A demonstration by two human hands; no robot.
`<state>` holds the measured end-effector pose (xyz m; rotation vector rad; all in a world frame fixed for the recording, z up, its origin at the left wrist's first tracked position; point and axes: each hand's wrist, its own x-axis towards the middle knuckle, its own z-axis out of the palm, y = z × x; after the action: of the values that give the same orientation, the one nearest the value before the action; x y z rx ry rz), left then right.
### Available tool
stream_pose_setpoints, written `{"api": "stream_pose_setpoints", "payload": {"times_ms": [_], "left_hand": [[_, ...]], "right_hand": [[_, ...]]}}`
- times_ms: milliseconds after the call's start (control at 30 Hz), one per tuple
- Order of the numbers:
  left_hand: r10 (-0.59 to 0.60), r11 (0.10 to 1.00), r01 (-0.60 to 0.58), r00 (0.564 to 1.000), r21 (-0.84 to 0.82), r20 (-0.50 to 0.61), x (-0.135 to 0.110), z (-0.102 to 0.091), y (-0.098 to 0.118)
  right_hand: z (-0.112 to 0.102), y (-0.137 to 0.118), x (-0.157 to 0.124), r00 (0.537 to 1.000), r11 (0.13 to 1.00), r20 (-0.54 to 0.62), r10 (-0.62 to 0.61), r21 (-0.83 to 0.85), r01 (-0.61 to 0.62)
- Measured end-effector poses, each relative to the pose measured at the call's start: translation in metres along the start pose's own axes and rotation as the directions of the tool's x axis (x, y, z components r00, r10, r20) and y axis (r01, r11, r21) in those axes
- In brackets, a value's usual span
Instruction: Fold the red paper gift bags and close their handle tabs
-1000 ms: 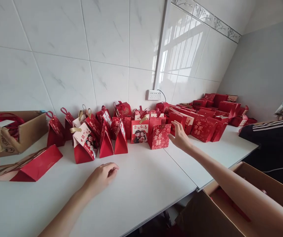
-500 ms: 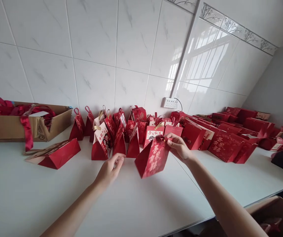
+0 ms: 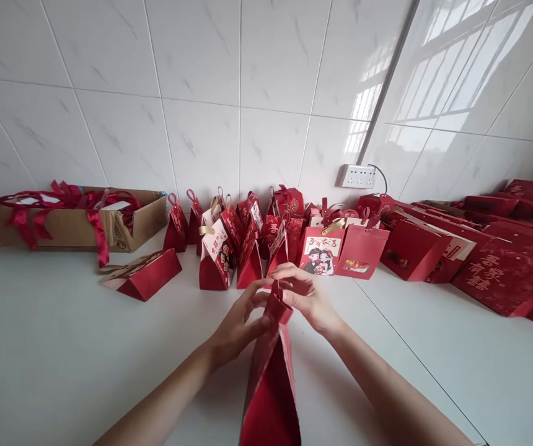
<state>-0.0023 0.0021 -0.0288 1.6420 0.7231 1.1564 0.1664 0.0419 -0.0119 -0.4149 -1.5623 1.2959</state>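
Observation:
A red triangular gift box [image 3: 271, 390] stands close in front of me, one sloping end facing me. A red ribbon [image 3: 279, 308] loops at its peak. My left hand [image 3: 241, 325] is closed at the peak from the left, thumb and fingers on the ribbon. From the right, my right hand [image 3: 306, 300] pinches the same ribbon between thumb and fingers. The fingers partly hide the ribbon's top. Behind the hands stand several finished-looking red boxes with ribbon loops, among them a pink-red box with a cartoon couple [image 3: 321, 251].
At the left, a cardboard box [image 3: 62, 232] holds red ribbons, some hanging over its front. A red gift box [image 3: 148, 275] lies on its side before it. More red boxes [image 3: 489, 275] crowd the right. A power strip [image 3: 357, 176] is on the tiled wall [image 3: 201, 56].
The gift box has come nearer and turned its end towards me, from hanging tilted in my right hand. My left hand has joined at the ribbon. The view has shifted right.

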Motion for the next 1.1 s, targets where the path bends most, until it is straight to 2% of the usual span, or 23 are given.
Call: {"api": "stream_pose_setpoints", "payload": {"times_ms": [100,200,233,300,400,467,533,667,767,833,900,967,1033,1100], "left_hand": [[-0.04,0.991,0.047,0.998,-0.129,0.055,0.001,0.006,0.01],[-0.084,0.992,0.09,0.994,-0.089,0.065,0.003,0.009,0.016],[-0.082,0.995,0.083,0.996,-0.047,0.027,0.003,0.01,0.016],[-0.039,0.997,0.048,0.99,0.057,-0.137,0.003,0.009,0.016],[0.077,0.979,0.008,0.91,0.204,-0.407,0.003,0.005,0.015],[0.132,0.965,0.0,0.864,0.262,-0.485,0.003,0.002,0.015],[0.141,0.959,0.002,0.863,0.282,-0.485,0.003,0.001,0.015],[0.131,0.96,-0.022,0.917,0.279,-0.377,0.001,0.005,0.017],[0.168,0.958,-0.082,0.936,0.274,-0.309,-0.001,0.009,0.018],[0.214,0.954,-0.136,0.934,0.268,-0.287,-0.002,0.012,0.019],[0.294,0.934,-0.209,0.91,0.29,-0.292,-0.002,0.013,0.021],[0.395,0.894,-0.285,0.864,0.345,-0.31,-0.002,0.014,0.023],[0.478,0.851,-0.338,0.817,0.402,-0.324,-0.003,0.014,0.024],[0.502,0.835,-0.34,0.793,0.433,-0.344,-0.004,0.014,0.024]], "right_hand": [[0.001,-0.006,-0.008,0.999,0.999,0.01,-0.03,-0.044,0.031],[0.0,-0.008,-0.01,0.999,0.993,0.018,-0.027,-0.117,0.029],[-0.001,-0.008,-0.009,1.0,0.994,-0.005,-0.006,-0.106,0.005],[-0.004,-0.01,-0.009,0.996,0.998,-0.072,0.055,-0.032,-0.057],[-0.008,-0.012,-0.008,0.99,0.997,-0.132,0.056,0.063,-0.048],[-0.007,-0.014,-0.009,0.986,1.0,-0.165,-0.017,0.021,0.021],[-0.003,-0.016,-0.01,0.971,0.996,-0.226,-0.075,-0.072,0.06],[0.006,-0.021,-0.012,0.937,0.966,-0.316,-0.147,-0.248,0.068],[0.008,-0.024,-0.013,0.915,0.932,-0.344,-0.212,-0.353,0.084],[0.008,-0.025,-0.014,0.906,0.911,-0.341,-0.249,-0.399,0.1],[0.009,-0.027,-0.015,0.9,0.896,-0.331,-0.283,-0.427,0.124],[0.011,-0.028,-0.017,0.9,0.888,-0.32,-0.297,-0.439,0.137],[0.013,-0.029,-0.019,0.916,0.885,-0.283,-0.284,-0.445,0.137],[0.016,-0.029,-0.021,0.941,0.885,-0.219,-0.258,-0.445,0.139]]}}
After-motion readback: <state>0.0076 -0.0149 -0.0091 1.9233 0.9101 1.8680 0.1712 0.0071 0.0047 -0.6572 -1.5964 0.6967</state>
